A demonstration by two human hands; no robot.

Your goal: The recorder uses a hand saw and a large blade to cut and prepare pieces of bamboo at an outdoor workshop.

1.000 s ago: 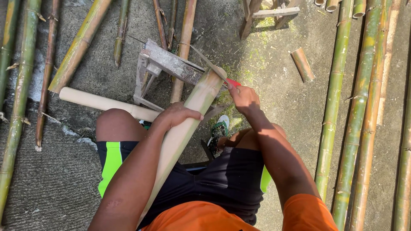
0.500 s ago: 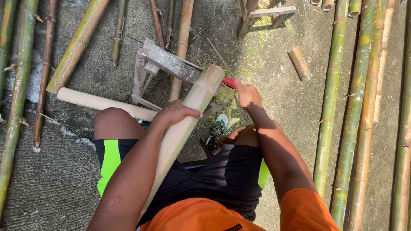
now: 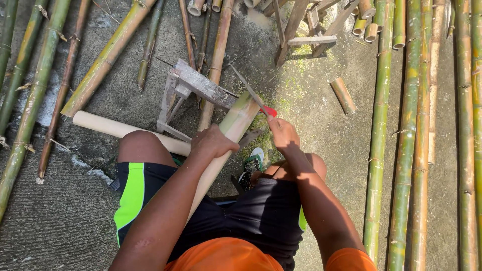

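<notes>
head view: left hand fingers clamp bamboo pole, right hand fingers grip saw at pole's end.

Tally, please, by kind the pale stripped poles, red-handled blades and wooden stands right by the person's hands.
Pale stripped poles: 2, the held pole in the left hand and the ground pole
Red-handled blade: 1, in the right hand
Wooden stand: 1
Total: 4
</notes>
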